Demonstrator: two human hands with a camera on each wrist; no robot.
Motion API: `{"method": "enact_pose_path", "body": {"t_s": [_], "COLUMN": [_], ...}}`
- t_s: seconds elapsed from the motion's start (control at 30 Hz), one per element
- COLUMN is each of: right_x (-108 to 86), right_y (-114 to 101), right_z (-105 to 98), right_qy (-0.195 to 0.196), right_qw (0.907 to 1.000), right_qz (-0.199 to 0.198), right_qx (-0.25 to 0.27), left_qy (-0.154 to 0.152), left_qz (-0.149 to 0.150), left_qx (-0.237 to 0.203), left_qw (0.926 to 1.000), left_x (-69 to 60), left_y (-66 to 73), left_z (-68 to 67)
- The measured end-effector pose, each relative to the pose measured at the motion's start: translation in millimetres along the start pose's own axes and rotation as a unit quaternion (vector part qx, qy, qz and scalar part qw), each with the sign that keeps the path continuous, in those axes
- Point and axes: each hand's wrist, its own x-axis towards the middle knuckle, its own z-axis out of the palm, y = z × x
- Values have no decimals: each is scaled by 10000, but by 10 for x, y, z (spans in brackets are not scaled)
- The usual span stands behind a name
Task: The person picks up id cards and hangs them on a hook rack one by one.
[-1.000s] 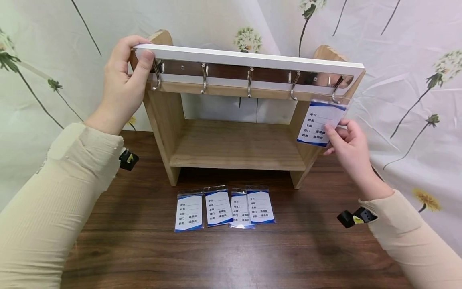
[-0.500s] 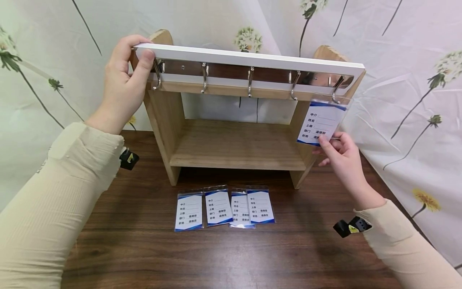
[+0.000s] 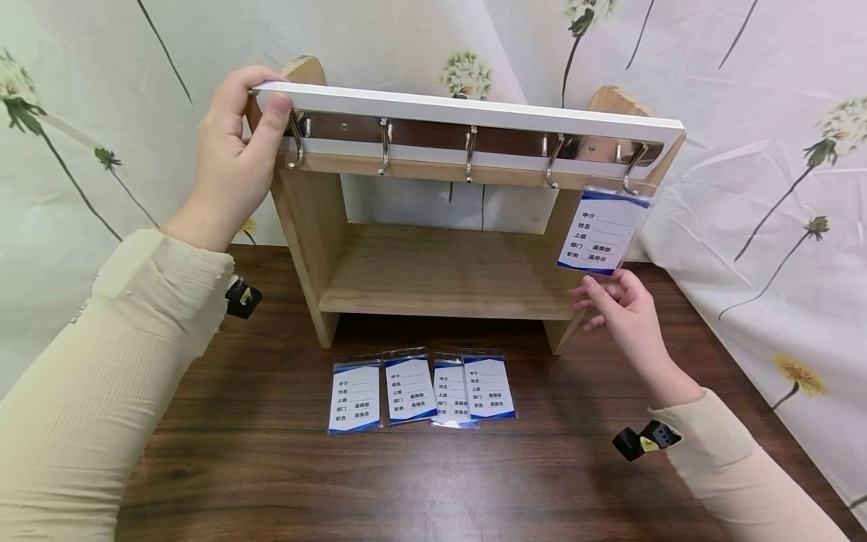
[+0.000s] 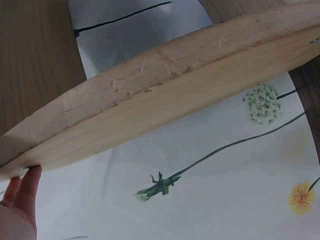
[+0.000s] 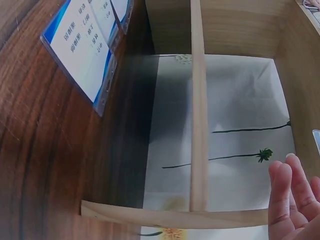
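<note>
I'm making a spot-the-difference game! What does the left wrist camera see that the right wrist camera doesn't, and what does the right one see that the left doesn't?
Only the left wrist view shows the left hand, touching the wooden rack. Only the right wrist view shows the right hand and some white-and-blue cards. Both show parts of the rack and the flowered cloth, including a yellow flower.
</note>
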Motion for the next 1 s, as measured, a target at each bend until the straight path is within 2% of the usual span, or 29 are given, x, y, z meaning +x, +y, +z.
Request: {"method": "enact_pose_path", "body": {"t_s": [0.27, 0.7, 1.0], "right_x": [-45, -116, -193], "right_y": [78, 225, 327], "right_z": [59, 173, 285], "right_qy": [-24, -218, -420], "right_qw": [9998, 9986, 9962], "right_qz": [171, 403, 628], "right_qx": [124, -263, -441], "left_qy": [4, -72, -18], "left_qz": [8, 37, 44], "left_qx": [-12, -63, -30], "left_qw": [10000, 9999, 10000], "left_x": [1, 5, -3], "left_y": [-10, -15, -18], "left_z": [2, 4, 5]}}
